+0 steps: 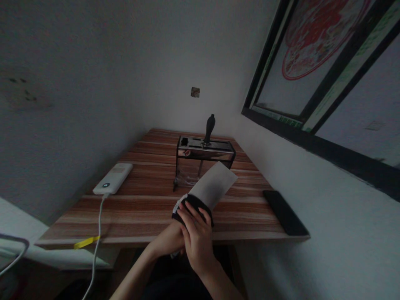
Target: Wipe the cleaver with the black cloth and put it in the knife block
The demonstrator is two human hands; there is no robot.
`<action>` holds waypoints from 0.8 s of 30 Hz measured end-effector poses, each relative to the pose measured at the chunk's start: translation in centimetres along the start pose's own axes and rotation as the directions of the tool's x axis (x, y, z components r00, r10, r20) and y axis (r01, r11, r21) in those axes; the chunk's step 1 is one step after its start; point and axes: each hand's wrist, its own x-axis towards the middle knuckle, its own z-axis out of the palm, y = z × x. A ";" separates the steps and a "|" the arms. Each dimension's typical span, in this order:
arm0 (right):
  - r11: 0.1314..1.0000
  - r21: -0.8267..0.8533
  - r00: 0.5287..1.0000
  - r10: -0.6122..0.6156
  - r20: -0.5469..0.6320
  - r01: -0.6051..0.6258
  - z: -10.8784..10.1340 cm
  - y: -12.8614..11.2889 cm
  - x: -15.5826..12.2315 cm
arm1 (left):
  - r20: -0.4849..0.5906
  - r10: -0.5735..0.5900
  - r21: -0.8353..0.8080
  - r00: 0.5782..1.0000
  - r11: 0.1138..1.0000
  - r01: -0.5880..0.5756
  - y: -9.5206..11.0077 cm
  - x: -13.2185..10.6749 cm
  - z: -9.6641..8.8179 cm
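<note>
A flat, pale white sheet-like piece (pixel 215 183) points away from me over the front of the table. Around its near end is a black band (pixel 195 203) with a white edge at its left. My right hand (pixel 196 233) lies over the black band, fingers bent and pressed on it. My left hand (pixel 171 239) reaches in from the left beneath the right one; its fingers are hidden by the band and my right hand. Just beyond the sheet stands a metal-topped device (pixel 204 150) with clear sides and an upright black handle (pixel 210 127).
A wood-grain table (pixel 150 212) meets walls on its sides. A white power bank (pixel 114 179) with a white cable (pixel 99 221) lies left, near yellow tape (pixel 86 242). A black phone-like slab (pixel 285 212) lies at the right edge. A dark-framed window (pixel 312 96) is at right.
</note>
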 end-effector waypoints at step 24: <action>0.990 -0.033 0.980 -0.132 0.149 0.138 -2.0 2.4 1.1 | 0.063 -0.028 -0.045 0.998 0.999 0.031 1.4 0.1 -0.3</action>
